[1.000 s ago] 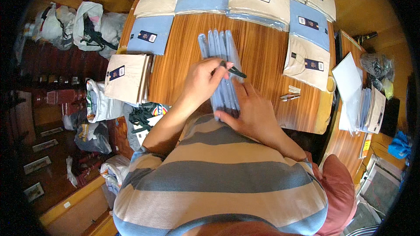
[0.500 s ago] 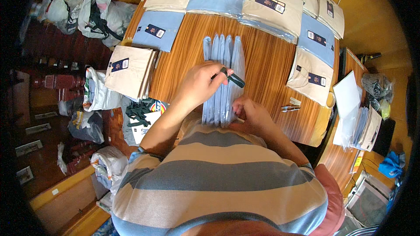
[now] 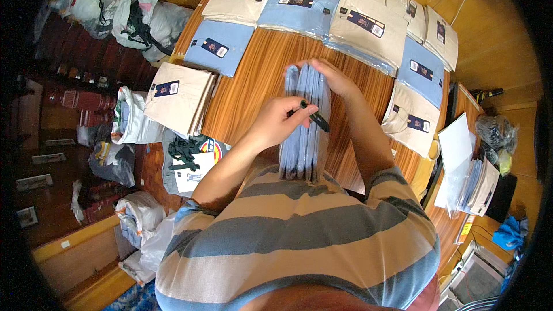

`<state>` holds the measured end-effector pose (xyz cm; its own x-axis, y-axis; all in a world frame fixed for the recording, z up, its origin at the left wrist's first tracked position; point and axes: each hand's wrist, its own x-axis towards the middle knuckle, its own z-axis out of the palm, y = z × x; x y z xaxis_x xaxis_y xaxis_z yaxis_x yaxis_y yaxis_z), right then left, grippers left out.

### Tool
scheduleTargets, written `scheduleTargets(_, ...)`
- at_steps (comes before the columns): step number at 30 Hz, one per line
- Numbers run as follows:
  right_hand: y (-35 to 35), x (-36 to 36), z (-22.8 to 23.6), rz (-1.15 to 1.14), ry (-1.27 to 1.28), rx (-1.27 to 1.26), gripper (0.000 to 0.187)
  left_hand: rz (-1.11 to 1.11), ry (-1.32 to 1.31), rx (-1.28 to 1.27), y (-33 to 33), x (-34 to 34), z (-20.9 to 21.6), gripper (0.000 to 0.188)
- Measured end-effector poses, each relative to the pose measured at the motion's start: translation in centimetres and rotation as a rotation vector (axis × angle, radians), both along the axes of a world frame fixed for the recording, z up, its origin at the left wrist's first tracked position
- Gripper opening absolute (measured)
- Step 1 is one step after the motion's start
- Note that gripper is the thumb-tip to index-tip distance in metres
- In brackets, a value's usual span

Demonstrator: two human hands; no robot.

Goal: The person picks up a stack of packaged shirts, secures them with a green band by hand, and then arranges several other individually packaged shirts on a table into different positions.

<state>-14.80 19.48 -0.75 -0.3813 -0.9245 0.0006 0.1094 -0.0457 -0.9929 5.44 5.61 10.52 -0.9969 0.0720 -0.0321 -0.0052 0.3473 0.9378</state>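
A bundle of folded blue shirts (image 3: 296, 152) in clear plastic stands on edge on the wooden table in front of my body. My left hand (image 3: 275, 122) is closed in a pinch on a dark green strip (image 3: 320, 121), held above the bundle's middle. What the strip is made of, I cannot make out. At the bundle's far end, my right hand (image 3: 335, 78) wraps over the top edges, with fingertips showing on the left side. The near end of the bundle touches or almost touches my striped shirt.
Packed shirts with dark tags, beige (image 3: 364, 23) and blue (image 3: 220, 46), line the table's far and side edges. A beige pile (image 3: 173, 95) sits at the left edge. Plastic bags (image 3: 135, 116) lie at left. A white board (image 3: 453, 158) leans at right.
My right hand has moved from the bundle's near right side to its far end. The left hand with the strip sits slightly lower and further right in view; the view itself has shifted.
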Motion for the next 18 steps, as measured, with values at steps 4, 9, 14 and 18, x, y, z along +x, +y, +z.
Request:
scheduleTargets(4, 1.4, 2.1, 3.4, -0.229, -0.179, -0.133, 0.058, 0.019, -0.035, 0.112, -0.2, 0.1, -0.5, 0.025)
scheduleTargets(9, 6.5, 6.5, 7.4, -0.747, 0.715, -0.134, 0.023, 0.033, 0.029, 0.185, 0.4, -0.4, -1.1, 0.030)
scheduleTargets(14, 7.4, 13.1, 14.2, -0.483, 1.224, 0.112, 0.044, 0.066, -0.016, 0.135, 0.7, -0.3, -1.3, 0.027)
scheduleTargets(18, 7.6, 13.6, 13.4, -0.443, 1.369, 0.136, 0.034, -0.017, 0.053, 0.087, 1.5, -0.4, -0.5, 0.020)
